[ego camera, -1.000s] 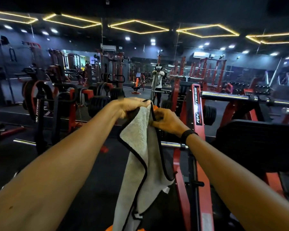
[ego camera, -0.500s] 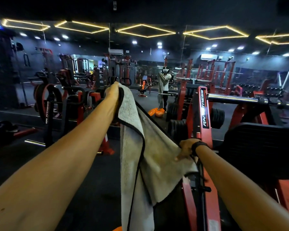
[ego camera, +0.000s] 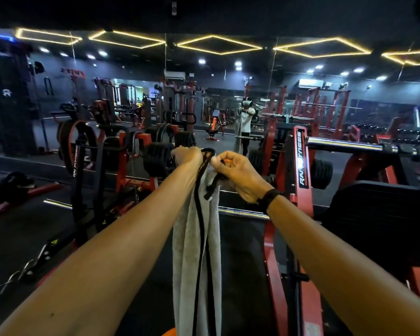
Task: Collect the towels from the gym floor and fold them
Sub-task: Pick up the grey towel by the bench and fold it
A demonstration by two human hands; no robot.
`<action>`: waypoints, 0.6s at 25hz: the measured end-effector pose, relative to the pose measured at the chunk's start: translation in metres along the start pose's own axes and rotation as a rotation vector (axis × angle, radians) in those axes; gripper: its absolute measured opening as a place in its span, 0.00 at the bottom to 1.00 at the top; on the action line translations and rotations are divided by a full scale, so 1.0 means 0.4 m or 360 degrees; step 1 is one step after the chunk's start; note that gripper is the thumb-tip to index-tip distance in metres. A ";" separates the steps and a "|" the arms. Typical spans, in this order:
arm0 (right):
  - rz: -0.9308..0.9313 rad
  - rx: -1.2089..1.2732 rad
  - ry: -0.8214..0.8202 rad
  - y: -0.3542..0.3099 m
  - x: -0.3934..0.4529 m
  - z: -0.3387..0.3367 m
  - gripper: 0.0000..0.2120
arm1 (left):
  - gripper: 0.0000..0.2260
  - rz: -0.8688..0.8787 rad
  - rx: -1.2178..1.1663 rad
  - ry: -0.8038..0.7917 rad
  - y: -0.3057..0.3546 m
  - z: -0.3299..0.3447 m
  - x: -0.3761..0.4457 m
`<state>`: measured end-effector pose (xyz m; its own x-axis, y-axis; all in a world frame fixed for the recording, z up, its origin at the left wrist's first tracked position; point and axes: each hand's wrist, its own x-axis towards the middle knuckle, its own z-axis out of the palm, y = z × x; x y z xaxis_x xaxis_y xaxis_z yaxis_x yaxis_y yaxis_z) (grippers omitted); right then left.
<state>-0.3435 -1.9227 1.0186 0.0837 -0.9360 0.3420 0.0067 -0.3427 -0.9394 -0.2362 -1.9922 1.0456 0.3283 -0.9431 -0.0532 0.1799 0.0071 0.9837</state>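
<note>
A grey towel (ego camera: 187, 251) with black edging hangs straight down from both my hands, folded lengthwise so its black borders run side by side. My left hand (ego camera: 186, 157) grips the top of the towel at arm's length. Right beside it, my right hand (ego camera: 238, 175) pinches the other top corner, its black trim and a small tag dangling below the fingers. The two hands are almost touching. The towel's lower end runs out of the bottom of the frame.
A red and black weight machine (ego camera: 298, 170) with a chrome bar (ego camera: 344, 146) stands close on my right. A plate rack (ego camera: 121, 151) is ahead on the left. The mirror wall (ego camera: 245, 117) reflects a person holding the towel. Dark floor (ego camera: 34, 229) lies at the left.
My right hand has come up from low on the towel's edge to meet my left hand, bringing the corners together. The towel went from spread open to hanging folded in half.
</note>
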 end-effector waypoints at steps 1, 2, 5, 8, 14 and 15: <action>0.0047 0.0006 0.0004 -0.004 -0.003 0.000 0.10 | 0.18 0.0016 -0.0003 0.0041 -0.008 0.000 -0.003; 0.0102 -0.0017 0.0022 -0.008 -0.003 0.003 0.14 | 0.17 0.0021 -0.0071 0.0059 -0.016 0.002 -0.009; 0.0103 -0.0215 0.0051 -0.007 0.001 -0.011 0.10 | 0.09 -0.0035 -0.0304 -0.0051 -0.040 0.004 -0.021; 0.0078 -0.0360 -0.0025 -0.017 -0.004 -0.053 0.09 | 0.08 -0.0135 -0.0016 -0.0397 -0.040 -0.044 0.012; 0.0028 -0.0225 -0.0311 -0.078 -0.029 -0.135 0.04 | 0.06 0.0110 0.1826 -0.0517 -0.124 -0.182 0.105; 0.0053 -0.0239 -0.0312 -0.084 -0.033 -0.150 0.04 | 0.06 0.0164 0.1787 -0.0451 -0.129 -0.193 0.118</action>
<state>-0.4048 -1.9037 1.0470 0.2730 -0.9184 0.2865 -0.1465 -0.3340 -0.9311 -0.1582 -2.0111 0.9791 0.0485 -0.9968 -0.0633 -0.8053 -0.0766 0.5880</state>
